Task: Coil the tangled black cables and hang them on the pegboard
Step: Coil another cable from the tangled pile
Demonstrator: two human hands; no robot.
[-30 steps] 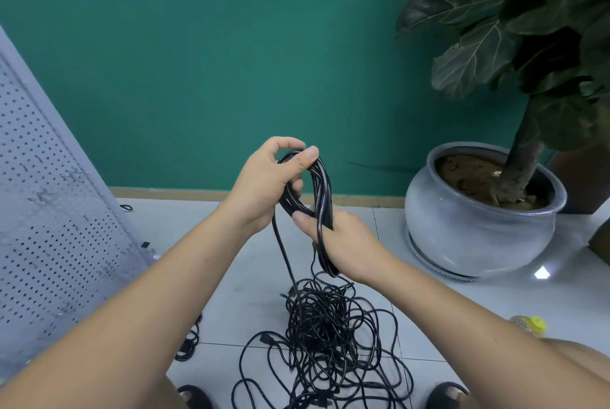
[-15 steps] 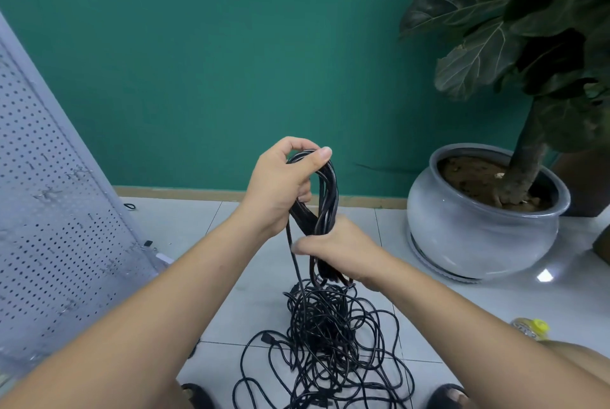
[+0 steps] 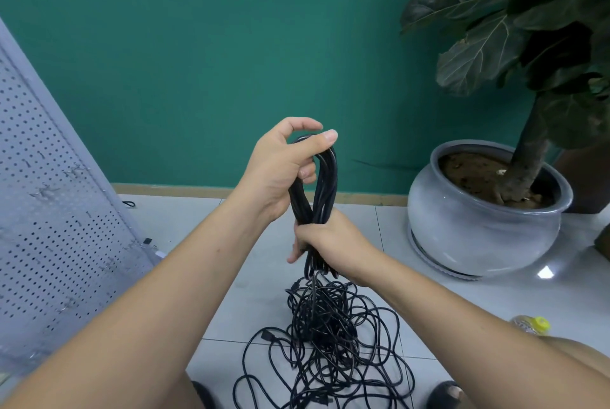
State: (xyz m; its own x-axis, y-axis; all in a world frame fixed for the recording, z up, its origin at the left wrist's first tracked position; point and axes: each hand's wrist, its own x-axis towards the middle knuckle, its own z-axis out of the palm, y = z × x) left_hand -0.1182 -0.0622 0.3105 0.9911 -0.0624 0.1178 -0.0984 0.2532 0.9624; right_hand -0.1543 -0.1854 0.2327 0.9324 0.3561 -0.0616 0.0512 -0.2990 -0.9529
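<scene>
Left hand (image 3: 280, 174) pinches coil (image 3: 328, 177) top, right hand (image 3: 333, 240) clamps its waist; best keep loops even, drawing slack gently from tangle (image 3: 325, 336).

Right grip (image 3: 330, 240) now around coil (image 3: 328, 177)
</scene>
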